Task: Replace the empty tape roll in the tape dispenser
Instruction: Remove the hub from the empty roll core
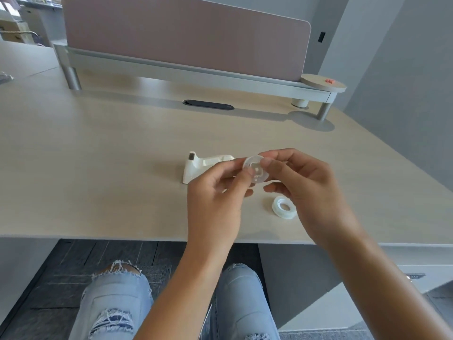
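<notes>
A white tape dispenser (197,166) stands on the desk (98,168), its cutter end to the left and its right part hidden behind my hands. Above the desk, in front of the dispenser, I hold a round clear empty tape roll with its white hub (255,170). My left hand (218,200) pinches its lower left edge, and my right hand (301,185) pinches its upper right edge with thumb and fingers. A new clear tape roll (283,207) lies flat on the desk just below my right hand, partly covered by it.
A pink divider screen on a grey rail (186,38) runs along the back of the desk. A dark cable slot (208,104) sits in the desktop. A round wooden disc with a small red item (323,82) is at the back right. The desk's front edge is close to my knees.
</notes>
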